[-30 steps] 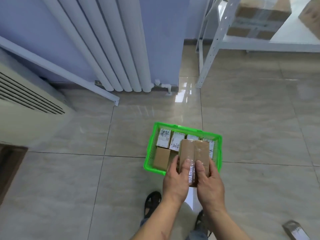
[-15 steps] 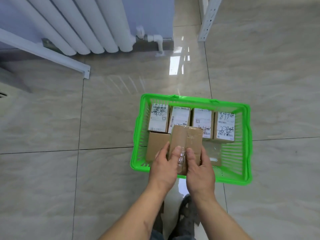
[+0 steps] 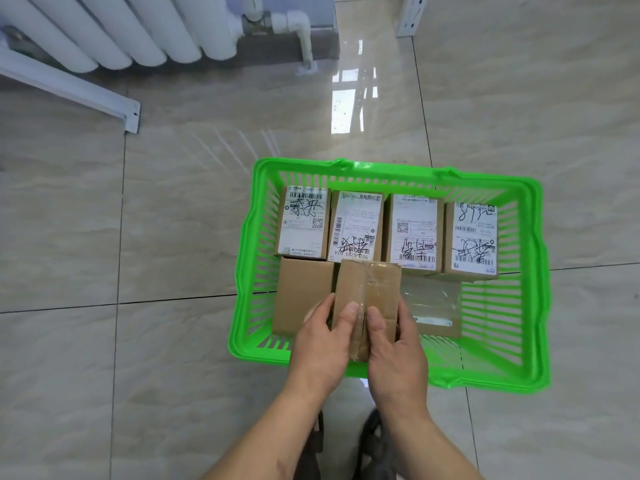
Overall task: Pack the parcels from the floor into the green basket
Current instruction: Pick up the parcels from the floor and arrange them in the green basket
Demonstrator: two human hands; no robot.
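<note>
Both hands gripped one brown taped parcel from its near end: the left hand wrapped around the left edge, the right hand around the right edge, thumbs pressed side by side on the tape seam. Compared with half a second earlier, the parcel sat lower and deeper over the green basket, and the basket filled far more of the view, as the person had bent closer. The parcel's long axis ran away from the person, its far end pointing toward the back row and tipped slightly right. Its far end overlapped the near edges of that row; whether it touched them could not be told.

Just left of it a plain brown box lay flat on the basket floor. To its right lay a clear-wrapped flat packet. Along the far wall stood four labelled parcels side by side, white labels up. The basket rested on glossy beige tiles, a white radiator beyond.
</note>
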